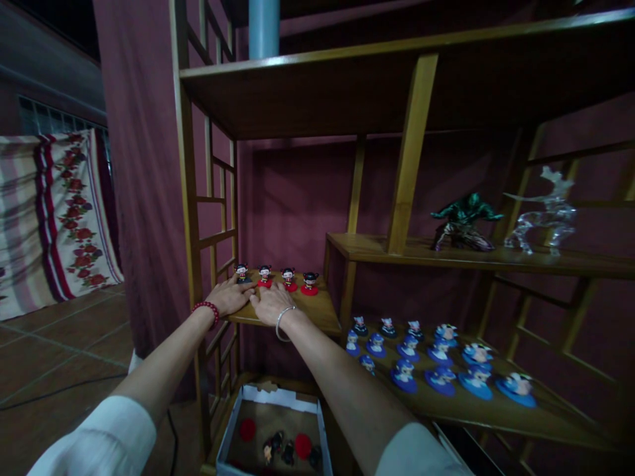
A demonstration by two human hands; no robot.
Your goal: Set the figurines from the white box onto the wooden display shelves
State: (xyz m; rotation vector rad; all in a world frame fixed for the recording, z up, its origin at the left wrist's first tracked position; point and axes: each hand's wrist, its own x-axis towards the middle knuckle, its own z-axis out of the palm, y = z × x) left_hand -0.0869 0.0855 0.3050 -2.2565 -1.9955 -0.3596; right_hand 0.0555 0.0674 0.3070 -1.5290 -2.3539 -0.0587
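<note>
Four figurines, left hand outstretched beside them, right hand likewise

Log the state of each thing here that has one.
Left hand: palm down, grip unclear
Right hand: palm down, grip unclear
Black-haired figurines: upright, in a row
Box: open, loose pieces inside
Blue-based figurines: set out in rows
Clear deer-like figurine: standing
Maroon curtain: hanging
Floral cloth: hanging

The left arm and right arm reached forward, converging; the left hand, palm down, fingers extended, was just beside the palm-down right hand.
</note>
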